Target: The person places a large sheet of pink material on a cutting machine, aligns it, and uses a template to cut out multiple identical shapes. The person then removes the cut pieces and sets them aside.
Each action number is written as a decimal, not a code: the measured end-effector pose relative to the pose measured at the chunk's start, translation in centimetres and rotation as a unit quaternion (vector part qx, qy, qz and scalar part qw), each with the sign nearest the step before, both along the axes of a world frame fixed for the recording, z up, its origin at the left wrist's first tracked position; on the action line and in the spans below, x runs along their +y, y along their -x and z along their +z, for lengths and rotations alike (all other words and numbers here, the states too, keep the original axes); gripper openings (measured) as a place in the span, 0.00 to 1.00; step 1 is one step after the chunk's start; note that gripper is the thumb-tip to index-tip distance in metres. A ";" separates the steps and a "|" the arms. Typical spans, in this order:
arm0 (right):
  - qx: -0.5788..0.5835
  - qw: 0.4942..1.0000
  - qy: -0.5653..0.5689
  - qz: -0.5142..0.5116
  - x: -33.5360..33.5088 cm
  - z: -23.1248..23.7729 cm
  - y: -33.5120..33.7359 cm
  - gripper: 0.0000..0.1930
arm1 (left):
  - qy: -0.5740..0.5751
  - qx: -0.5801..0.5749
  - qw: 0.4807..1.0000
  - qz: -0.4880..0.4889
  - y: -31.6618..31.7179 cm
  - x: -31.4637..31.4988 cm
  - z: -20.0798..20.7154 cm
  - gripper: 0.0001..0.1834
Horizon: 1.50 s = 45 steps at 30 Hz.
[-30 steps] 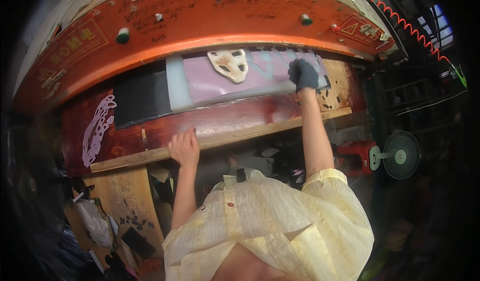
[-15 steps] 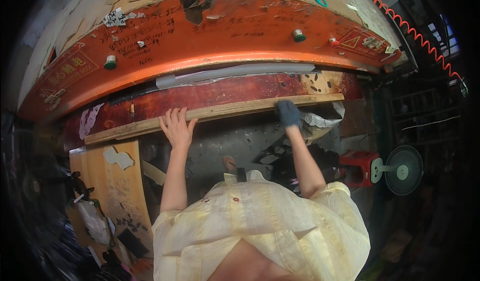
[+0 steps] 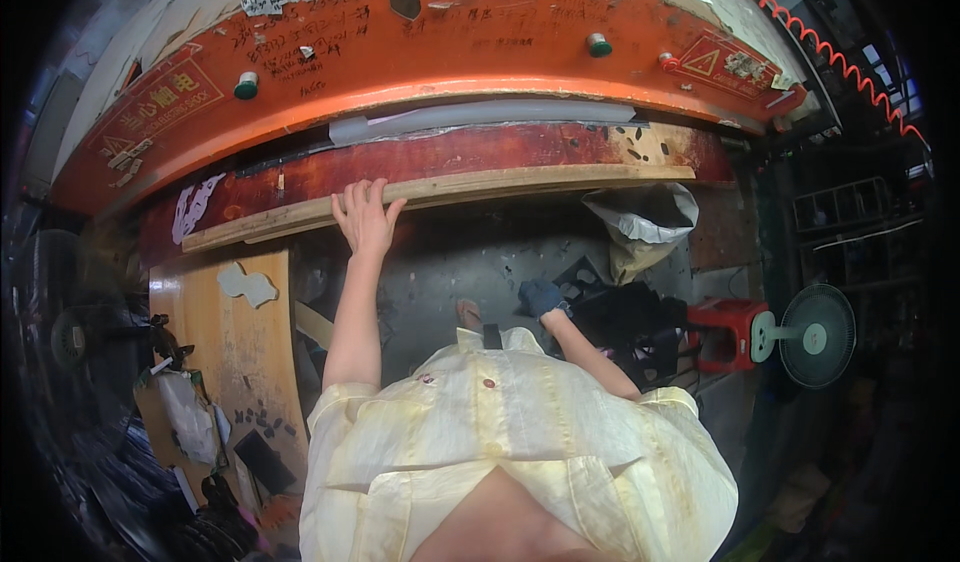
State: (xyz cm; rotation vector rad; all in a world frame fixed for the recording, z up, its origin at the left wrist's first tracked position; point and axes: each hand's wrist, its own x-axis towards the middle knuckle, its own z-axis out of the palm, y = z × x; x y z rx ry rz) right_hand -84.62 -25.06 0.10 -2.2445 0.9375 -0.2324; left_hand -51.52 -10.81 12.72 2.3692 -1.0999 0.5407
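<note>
My bare left hand [image 3: 366, 217] lies with fingers spread over the edge of a long wooden strip [image 3: 470, 184], which runs along the front of a dark red board [image 3: 440, 149]. My right hand [image 3: 542, 299], in a blue-grey glove, is down in front of my body, away from the strip. Black sheet-like material [image 3: 630, 327] is just right of the glove. Its fingers are too unclear to show whether they are closed.
Beyond the board rises an orange machine panel [image 3: 450, 57] with green-based buttons. An open white sack [image 3: 645, 232] sits below the board's right end. At right are a red stool [image 3: 722, 332] and a fan [image 3: 815, 337]. A wooden tabletop [image 3: 220, 332] with several small dark pieces lies at left.
My right hand has left the wooden strip and come down and back toward my body. My left hand stays on the strip. The view has shifted slightly.
</note>
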 end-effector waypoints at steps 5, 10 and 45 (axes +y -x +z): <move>0.083 0.969 0.216 0.083 0.3 1.9 1.1 0.08 | -0.012 0.027 1.000 0.000 -0.3 -0.2 0.2 0.22; -0.022 0.993 -0.012 -0.111 0.4 6.6 0.2 0.16 | -0.033 0.057 0.998 -0.002 -0.2 -0.1 0.3 0.22; -0.240 0.948 0.104 -0.179 -4.7 15.2 -8.6 0.09 | -0.125 0.118 0.971 -0.166 10.3 10.5 -1.7 0.02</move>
